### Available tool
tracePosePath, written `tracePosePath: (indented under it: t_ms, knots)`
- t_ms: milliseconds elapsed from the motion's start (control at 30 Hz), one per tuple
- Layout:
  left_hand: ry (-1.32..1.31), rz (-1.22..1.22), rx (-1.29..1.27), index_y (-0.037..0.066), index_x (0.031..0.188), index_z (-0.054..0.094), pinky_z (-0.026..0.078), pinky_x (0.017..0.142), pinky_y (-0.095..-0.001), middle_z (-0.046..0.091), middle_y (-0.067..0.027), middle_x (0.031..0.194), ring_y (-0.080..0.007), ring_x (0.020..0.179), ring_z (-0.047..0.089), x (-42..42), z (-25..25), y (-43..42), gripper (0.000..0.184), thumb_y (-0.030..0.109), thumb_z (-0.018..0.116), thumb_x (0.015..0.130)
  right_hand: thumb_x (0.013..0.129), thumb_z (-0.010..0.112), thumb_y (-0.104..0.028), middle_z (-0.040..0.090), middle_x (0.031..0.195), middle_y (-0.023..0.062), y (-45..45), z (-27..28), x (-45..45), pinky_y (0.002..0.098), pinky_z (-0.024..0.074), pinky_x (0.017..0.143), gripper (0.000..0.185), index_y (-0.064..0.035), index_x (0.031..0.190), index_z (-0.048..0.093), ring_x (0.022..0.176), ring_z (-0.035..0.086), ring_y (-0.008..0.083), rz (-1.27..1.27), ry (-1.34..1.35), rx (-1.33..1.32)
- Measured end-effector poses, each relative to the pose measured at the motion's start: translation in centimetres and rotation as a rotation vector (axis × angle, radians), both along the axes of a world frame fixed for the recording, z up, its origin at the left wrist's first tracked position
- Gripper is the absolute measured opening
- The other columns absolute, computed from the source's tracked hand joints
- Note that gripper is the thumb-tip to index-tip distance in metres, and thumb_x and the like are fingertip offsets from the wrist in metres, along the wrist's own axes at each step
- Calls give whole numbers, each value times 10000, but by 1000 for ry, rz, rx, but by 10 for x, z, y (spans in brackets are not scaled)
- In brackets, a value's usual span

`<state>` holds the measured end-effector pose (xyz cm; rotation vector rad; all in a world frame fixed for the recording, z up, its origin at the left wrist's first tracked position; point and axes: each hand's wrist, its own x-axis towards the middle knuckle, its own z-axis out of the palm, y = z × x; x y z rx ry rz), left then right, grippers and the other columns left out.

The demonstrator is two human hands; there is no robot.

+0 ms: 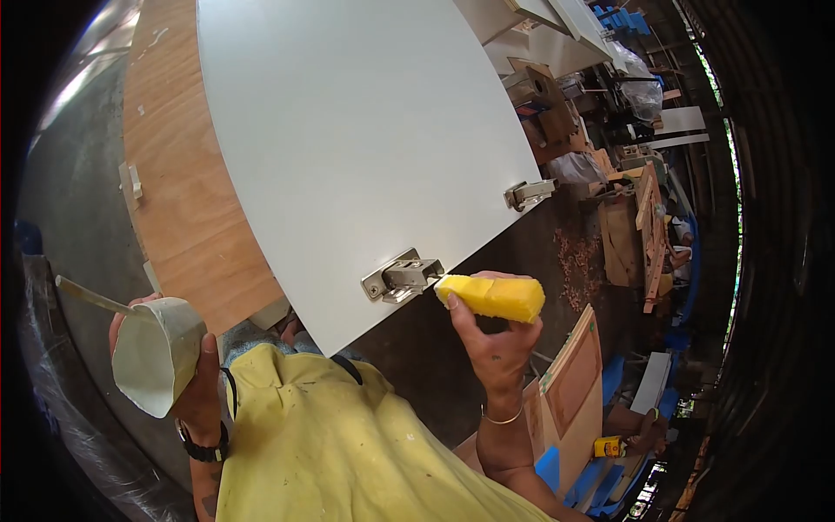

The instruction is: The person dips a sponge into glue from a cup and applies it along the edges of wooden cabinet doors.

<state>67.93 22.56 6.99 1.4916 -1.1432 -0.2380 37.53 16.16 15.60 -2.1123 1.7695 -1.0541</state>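
Note:
My left hand (206, 383) is wrapped round a pale cup (165, 352), with a thin stick (91, 294) leaning out over its rim. In my right hand (497, 344) is a yellow sponge (497, 297), pinched between thumb and fingers. The sponge's whitish end is right by the metal hinge (404, 276) near the corner of a white panel (357, 130); whether they touch is unclear. Farther along the same edge sits a second hinge (527, 195). The panel lies over a brown wooden board (178, 165).
Wooden panels (570, 391) lean at the lower right, near a yellow can (610, 446). Wood shavings (578, 265) litter the floor beyond the panel's edge. Boxes (531, 91) and boards stand at the upper right. Plastic sheeting (78, 391) hangs at the left.

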Motion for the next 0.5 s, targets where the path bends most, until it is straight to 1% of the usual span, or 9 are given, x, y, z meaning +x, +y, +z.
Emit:
tracePosePath:
  t_ms: [100, 200, 300, 400, 500]
  knots:
    - [45, 39, 59, 16, 1322, 377, 450, 947, -390, 552, -142, 1176, -252, 1088, 535, -1, -2, 1, 768, 141, 794, 689, 660, 812, -25, 649, 851, 71, -2, -5, -5, 346, 502, 692, 265, -42, 870, 652, 785, 596, 250, -92, -15, -13]
    - [13, -21, 24, 11, 1364, 373, 473, 933, -370, 546, -130, 1185, -242, 1088, 537, 2, -2, 0, 743, 36, 740, 719, 675, 809, -38, 658, 850, 83, -11, -7, -11, 359, 502, 698, 254, -37, 876, 653, 791, 599, 261, -47, 49, -63]
    - [41, -6, 16, 5, 1374, 357, 466, 958, -388, 543, -138, 1195, -257, 1121, 532, 2, -3, 0, 755, 28, 737, 722, 700, 805, -61, 665, 858, 98, -20, -3, -28, 375, 501, 709, 245, -25, 887, 652, 788, 608, 279, -180, 225, -16]
    - [41, -1, 30, 0, 1378, 351, 462, 974, -400, 542, -143, 1201, -269, 1143, 528, 4, -4, 3, 762, 16, 733, 719, 720, 802, -82, 670, 873, 112, -28, -4, -42, 388, 503, 723, 233, -15, 886, 652, 794, 620, 291, -251, 142, -13]
    - [31, 10, 40, 4, 1377, 354, 462, 974, -399, 542, -142, 1200, -267, 1142, 528, 4, -5, 3, 767, 8, 732, 710, 724, 804, -92, 673, 884, 113, -30, -2, -40, 379, 508, 729, 237, -12, 890, 656, 795, 632, 280, -223, 136, 22]
